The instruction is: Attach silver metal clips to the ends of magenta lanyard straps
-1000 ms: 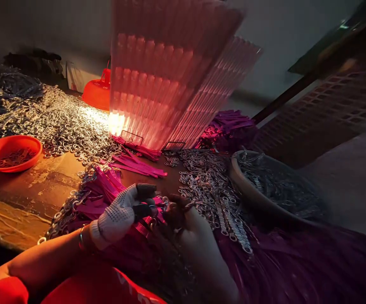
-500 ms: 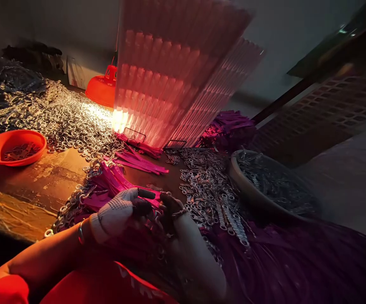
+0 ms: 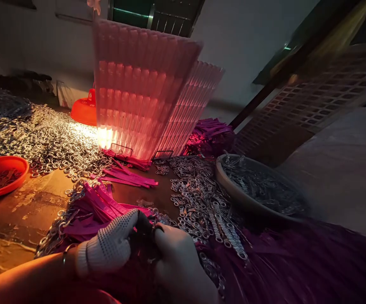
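My left hand [image 3: 111, 242] wears a white dotted glove with dark fingertips, its fingers curled closed low in the middle of the view. Close against it is my right hand [image 3: 176, 249], also closed, with a dark band around a finger. The fingertips meet in deep shadow, so what lies between them is hidden; a speck of pink shows by the left fingers. Beyond my left hand lies a bundle of magenta straps [image 3: 102, 200], with metal snap hooks [image 3: 54, 230] at their near left ends. To the right of my hands spreads a pile of metal clasps [image 3: 191, 198].
An orange bowl [image 3: 23, 179] holds small metal parts at left. Behind it lies a heap of metal hooks [image 3: 52, 139] under an orange lamp [image 3: 84, 112]. Clear ribbed plastic panels [image 3: 132, 93] stand upright. A grey basin [image 3: 222, 175] and purple straps [image 3: 284, 257] are at right.
My hands have closed together and moved lower and slightly left in the view; before, my left thumb and fingers were apart. The whole scene has shifted left and down.
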Tool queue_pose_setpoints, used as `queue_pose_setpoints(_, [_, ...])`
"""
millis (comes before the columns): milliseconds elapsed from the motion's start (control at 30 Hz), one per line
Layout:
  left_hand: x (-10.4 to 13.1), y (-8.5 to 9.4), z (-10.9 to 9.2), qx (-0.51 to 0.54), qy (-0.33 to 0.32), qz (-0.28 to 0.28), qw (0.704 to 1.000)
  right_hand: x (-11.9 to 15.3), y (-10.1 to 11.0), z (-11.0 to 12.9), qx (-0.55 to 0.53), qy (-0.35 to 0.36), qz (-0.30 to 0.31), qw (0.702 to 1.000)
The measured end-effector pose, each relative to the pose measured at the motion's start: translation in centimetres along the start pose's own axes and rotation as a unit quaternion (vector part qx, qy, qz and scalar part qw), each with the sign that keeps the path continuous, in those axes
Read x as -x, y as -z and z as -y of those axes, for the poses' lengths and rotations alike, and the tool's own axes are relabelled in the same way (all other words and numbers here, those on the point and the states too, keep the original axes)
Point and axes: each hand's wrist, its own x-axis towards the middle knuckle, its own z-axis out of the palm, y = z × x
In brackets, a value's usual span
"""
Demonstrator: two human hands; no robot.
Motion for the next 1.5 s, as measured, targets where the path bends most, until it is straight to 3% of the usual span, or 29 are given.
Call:
queue_pose_setpoints(133, [-2.6, -1.3, -1.7, 0.128, 0.121, -0.016, 0.984, -0.9, -0.4, 0.2, -0.003, -0.054, -0.075, 0.996])
queue_pose_setpoints(233, [-6.4, -1.7, -2.0, 0.128, 0.105, -0.019, 0.986, -1.4, -1.0, -0.8, -0.075, -0.147, -0.091, 0.982])
queue_pose_setpoints(333, [-12.2, -1.0, -0.9, -0.085, 0.063, 0.077, 0.991, -1.3, -1.3, -3.5, -0.147, -0.235, -0.106, 0.955])
queue_pose_setpoints(367, [-14.4, -0.5, -0.2, -0.208, 0.055, 0.115, 0.97, -1.1, -1.4, -4.5, -0.151, -0.256, -0.128, 0.946])
queue_pose_setpoints(400, [-16.7, 0.0, 0.6, -0.354, 0.035, 0.121, 0.927, -0.9, -1.5, -5.5, -0.155, -0.269, -0.155, 0.938])
queue_pose_setpoints(433, [-18.8, 0.6, 1.5, -0.405, 0.036, 0.118, 0.906, -0.5, -1.6, -6.3, -0.164, -0.275, -0.183, 0.93])
queue_pose_setpoints(567, [-24.3, 2.2, 5.6, -0.516, 0.052, 0.104, 0.849, 1.1, -2.2, -7.9, -0.242, -0.267, -0.211, 0.908])
queue_pose_setpoints(700, [-25.6, 2.1, 8.0, -0.564, 0.055, 0.09, 0.819, 2.1, -2.1, -8.6, -0.244, -0.275, -0.173, 0.914])
queue_pose_setpoints(800, [-25.2, 1.8, 7.2, -0.557, 0.056, 0.075, 0.825, 2.2, -1.5, -9.0, -0.221, -0.266, -0.151, 0.926])
queue_pose_setpoints(900, [-22.9, 2.1, 4.3, -0.52, 0.053, 0.063, 0.85, 1.6, -1.0, -8.6, -0.19, -0.219, -0.154, 0.945])
queue_pose_setpoints(1000, [-18.0, 2.4, 0.8, -0.455, 0.063, 0.072, 0.886, 0.3, -1.0, -7.3, -0.159, -0.163, -0.141, 0.963])
queue_pose_setpoints(1100, [-11.9, 2.2, -1.4, -0.25, 0.116, 0.06, 0.959, -1.1, -1.1, -5.3, -0.115, -0.13, -0.104, 0.979])
queue_pose_setpoints(1167, [-8.3, 1.8, -2.1, -0.133, 0.129, 0.046, 0.982, -1.9, -1.1, -3.9, -0.073, -0.125, -0.082, 0.986])
queue_pose_setpoints(1300, [-4.4, 1.2, -2.5, -0.118, 0.106, 0.03, 0.987, -2.4, -0.9, -1.6, 0.029, -0.1, -0.038, 0.994])
queue_pose_setpoints(1367, [-3.6, 1.1, -2.2, -0.186, 0.067, 0.018, 0.98, -2.0, -1.0, -1.0, 0.078, -0.076, -0.026, 0.994])
queue_pose_setpoints(1500, [-2.6, 1.0, -0.1, -0.339, -0.034, 0.038, 0.939, -0.7, -2.1, -0.4, 0.137, -0.044, -0.039, 0.989])
